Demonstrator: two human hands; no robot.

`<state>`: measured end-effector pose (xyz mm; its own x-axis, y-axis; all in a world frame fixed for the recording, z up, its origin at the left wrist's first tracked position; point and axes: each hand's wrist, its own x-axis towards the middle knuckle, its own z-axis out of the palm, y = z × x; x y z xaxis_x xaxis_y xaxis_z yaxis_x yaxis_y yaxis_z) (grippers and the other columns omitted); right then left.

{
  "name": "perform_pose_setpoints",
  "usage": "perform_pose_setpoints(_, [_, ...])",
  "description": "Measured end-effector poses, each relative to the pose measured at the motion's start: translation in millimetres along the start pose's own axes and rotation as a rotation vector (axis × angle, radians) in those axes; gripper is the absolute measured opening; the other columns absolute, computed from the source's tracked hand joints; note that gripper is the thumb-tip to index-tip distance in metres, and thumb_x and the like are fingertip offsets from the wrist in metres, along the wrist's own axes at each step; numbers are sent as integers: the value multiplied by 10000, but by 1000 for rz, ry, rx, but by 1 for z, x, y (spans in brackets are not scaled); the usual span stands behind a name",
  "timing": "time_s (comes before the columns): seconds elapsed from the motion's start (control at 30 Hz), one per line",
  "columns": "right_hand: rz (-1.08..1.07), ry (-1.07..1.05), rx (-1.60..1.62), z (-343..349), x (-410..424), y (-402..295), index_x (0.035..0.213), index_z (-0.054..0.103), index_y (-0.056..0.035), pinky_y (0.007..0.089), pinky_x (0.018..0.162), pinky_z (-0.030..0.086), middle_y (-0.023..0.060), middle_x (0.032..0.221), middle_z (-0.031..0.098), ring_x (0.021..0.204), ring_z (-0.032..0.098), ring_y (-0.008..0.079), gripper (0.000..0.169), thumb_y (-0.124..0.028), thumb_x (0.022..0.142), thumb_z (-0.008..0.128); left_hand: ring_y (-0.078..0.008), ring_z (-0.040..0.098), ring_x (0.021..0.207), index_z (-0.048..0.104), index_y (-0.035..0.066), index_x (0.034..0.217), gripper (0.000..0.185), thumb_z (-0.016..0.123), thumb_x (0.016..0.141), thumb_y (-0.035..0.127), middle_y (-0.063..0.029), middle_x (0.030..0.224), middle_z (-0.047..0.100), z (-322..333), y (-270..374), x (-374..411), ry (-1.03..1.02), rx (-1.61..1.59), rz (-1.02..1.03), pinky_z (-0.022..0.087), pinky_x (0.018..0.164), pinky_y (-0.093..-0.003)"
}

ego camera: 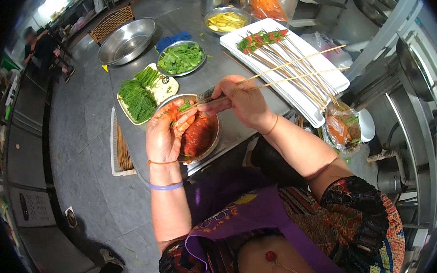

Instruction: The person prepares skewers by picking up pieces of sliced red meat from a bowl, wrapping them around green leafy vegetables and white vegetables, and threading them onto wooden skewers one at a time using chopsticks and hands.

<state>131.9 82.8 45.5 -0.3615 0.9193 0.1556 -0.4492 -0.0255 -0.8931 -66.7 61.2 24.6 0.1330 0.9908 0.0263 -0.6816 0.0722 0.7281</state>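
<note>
Over a metal bowl point(219, 132) of red marinated meat point(199, 134), my left hand point(165, 136) pinches a piece of red-sauced food with some green in it. My right hand point(240, 100) grips two long wooden skewers point(297, 63); their near ends meet the food at my left fingertips. To the right, a white tray point(275, 79) bears several loaded skewers with red and green food point(261, 40) at their far ends. Left of the bowl, cut green stalks point(136, 100) lie on a pale yellow tray point(169, 87). Behind them stands a metal plate of leafy greens point(181, 58).
A large steel basin point(128, 42), a bowl of yellow strips point(226, 21) and a bag of orange food point(266, 2) stand farther back. A white basket of skewers point(122, 150) is left of the table. Another person point(43, 50) sits far left; a co-worker's shoes point(113, 258) show below left.
</note>
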Motion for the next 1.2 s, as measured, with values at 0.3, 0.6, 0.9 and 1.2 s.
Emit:
perform_pose_setpoints(0.3, [-96,7,-142,-11,-30,-12,829,493,20,320,685,558,141,786,611,759,668,257,273,-191,961,381,-335,616,940,487,-141,1098,294,384,854,-12,-265,1064,573,17,-6,-15,-3,-51,-148,518,853,-401])
perform_pose_setpoints(0.6, [9,67,-9,-23,-47,-19,828,517,-5,292,617,560,104,750,603,689,669,213,251,-217,939,442,-231,649,845,547,-78,1032,234,595,822,10,-178,917,639,38,-25,-34,-62,249,-44,545,714,-281])
perform_pose_setpoints(0.9, [34,49,92,-36,-61,-31,817,514,-20,312,624,563,127,761,622,700,673,243,268,-241,939,425,-228,654,819,560,-87,1041,189,511,870,-23,-176,922,640,49,-35,-45,41,417,44,538,742,-286])
perform_pose_setpoints(1.2, [-22,12,72,-28,-65,-34,813,523,-15,320,636,563,126,765,624,717,674,239,257,-214,942,425,-216,649,839,561,-81,1068,210,478,883,-31,-167,944,640,58,-35,-46,68,552,77,527,757,-266])
